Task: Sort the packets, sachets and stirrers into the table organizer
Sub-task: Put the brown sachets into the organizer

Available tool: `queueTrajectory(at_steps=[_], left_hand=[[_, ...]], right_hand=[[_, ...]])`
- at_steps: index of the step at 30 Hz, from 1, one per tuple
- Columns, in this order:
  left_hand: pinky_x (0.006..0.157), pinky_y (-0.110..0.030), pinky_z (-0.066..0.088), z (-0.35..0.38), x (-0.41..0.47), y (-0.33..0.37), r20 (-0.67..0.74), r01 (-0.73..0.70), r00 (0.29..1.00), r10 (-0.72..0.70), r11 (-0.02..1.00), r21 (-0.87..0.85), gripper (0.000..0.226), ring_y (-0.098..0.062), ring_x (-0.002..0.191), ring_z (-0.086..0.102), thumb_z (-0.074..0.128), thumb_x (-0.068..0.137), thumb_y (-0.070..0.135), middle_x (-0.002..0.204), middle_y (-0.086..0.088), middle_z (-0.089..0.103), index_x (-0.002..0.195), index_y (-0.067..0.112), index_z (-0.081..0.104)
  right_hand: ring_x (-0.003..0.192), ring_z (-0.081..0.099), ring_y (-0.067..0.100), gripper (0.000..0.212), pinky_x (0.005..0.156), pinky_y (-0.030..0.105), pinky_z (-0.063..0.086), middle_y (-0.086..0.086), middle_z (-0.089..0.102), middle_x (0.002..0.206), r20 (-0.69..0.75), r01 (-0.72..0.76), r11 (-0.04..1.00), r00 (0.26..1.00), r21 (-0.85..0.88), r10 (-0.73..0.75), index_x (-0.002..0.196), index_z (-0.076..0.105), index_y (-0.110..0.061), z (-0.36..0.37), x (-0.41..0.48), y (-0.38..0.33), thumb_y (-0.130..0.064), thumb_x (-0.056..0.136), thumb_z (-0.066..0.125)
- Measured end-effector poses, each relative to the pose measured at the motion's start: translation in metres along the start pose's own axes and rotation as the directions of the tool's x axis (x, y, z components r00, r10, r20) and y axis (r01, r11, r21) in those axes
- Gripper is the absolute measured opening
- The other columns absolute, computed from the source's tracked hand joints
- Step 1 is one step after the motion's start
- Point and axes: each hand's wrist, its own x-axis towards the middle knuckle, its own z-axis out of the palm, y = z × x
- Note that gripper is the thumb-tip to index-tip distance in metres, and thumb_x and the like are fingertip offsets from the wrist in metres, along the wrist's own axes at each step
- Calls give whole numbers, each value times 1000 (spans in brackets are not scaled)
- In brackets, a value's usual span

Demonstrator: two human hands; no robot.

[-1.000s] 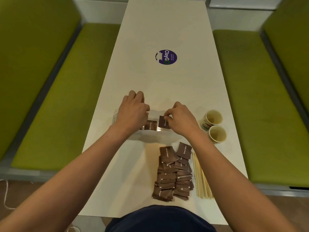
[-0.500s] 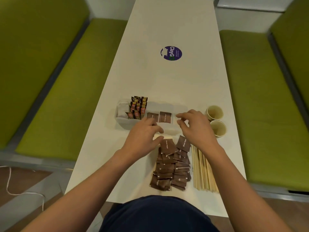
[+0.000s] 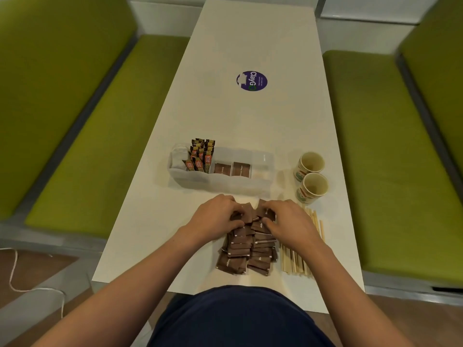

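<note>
Both hands are down on the far end of the pile of brown packets, which lies on the table at 6 o'clock from the organizer. The left hand has its fingers curled over a packet at the pile's top edge; the right hand pinches into the packets just beside it. Whether either one has a packet lifted free I cannot tell, since the fingers hide the contact.

The organizer already holds white sachets in its 9 o'clock compartment, upright orange-and-brown stick packets next to them, and two brown packets in the middle compartments. Its 3 o'clock end looks nearly empty.

The step in hand seems to be gathering more brown packets. The next move likely calls for lifting a few cleanly off the heap and carrying them toward 12 o'clock into the middle compartments. The wooden stirrers lie at 3 o'clock of the pile, untouched, near two paper cups.
</note>
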Motion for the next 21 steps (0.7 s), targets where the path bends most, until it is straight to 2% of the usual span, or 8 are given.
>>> queueTrajectory(at_steps=[5, 9, 12, 16, 18, 21], left_hand=[[75, -36, 54, -5, -1, -1, -60, 40, 997, -44, 997, -63, 22, -15, 87, 64, 61, 94, 38, 98, 6, 74, 104, 28, 77], [74, -34, 51, -14, -1, -3, -211, -13, 978, 8, 1000, -25, 24, -16, 93, 59, 52, 100, 33, 97, 6, 67, 105, 21, 72], [83, -35, 48, -40, 5, -9, -391, -69, 917, 78, 997, 37, 21, -17, 98, 52, 54, 101, 29, 103, 3, 64, 103, 16, 71], [81, -39, 50, -85, 24, -29, -563, -21, 820, 99, 990, 142, 18, -25, 100, 51, 61, 98, 25, 110, -1, 63, 100, 13, 74], [81, -40, 50, -97, 38, -40, -561, 30, 822, 97, 976, 214, 18, -28, 103, 52, 62, 98, 24, 116, -2, 63, 100, 13, 75], [88, -41, 46, -98, 57, -51, -466, 52, 879, 102, 951, 306, 22, -30, 114, 50, 58, 99, 24, 129, -4, 60, 105, 12, 76]], right_hand=[[102, 59, 17, 23, 82, 37, 53, -11, 72, 110, -37, 17, 1000, 999, 3, -17, 108, 74, -25, 4, -2, 3, -30, 99, 53], [103, 58, 18, 15, 79, 32, 51, -11, 69, 110, -259, 72, 995, 964, 62, -54, 109, 71, -22, 1, -6, 3, -25, 100, 60], [101, 56, 19, 11, 80, 26, 45, -8, 69, 109, -415, 106, 990, 908, 91, -59, 106, 71, -19, -6, -8, 1, -20, 99, 64], [102, 53, 17, 10, 85, 22, 39, -6, 67, 109, -506, 134, 981, 861, 140, -45, 106, 71, -16, -18, -4, -4, -18, 100, 64], [102, 52, 17, 10, 85, 22, 37, -5, 67, 109, -525, 148, 975, 850, 168, -38, 107, 70, -15, -23, 0, -7, -17, 100, 63], [103, 52, 17, 11, 85, 21, 35, -6, 65, 109, -539, 150, 964, 842, 221, -7, 109, 69, -15, -30, 7, -10, -17, 101, 61]])
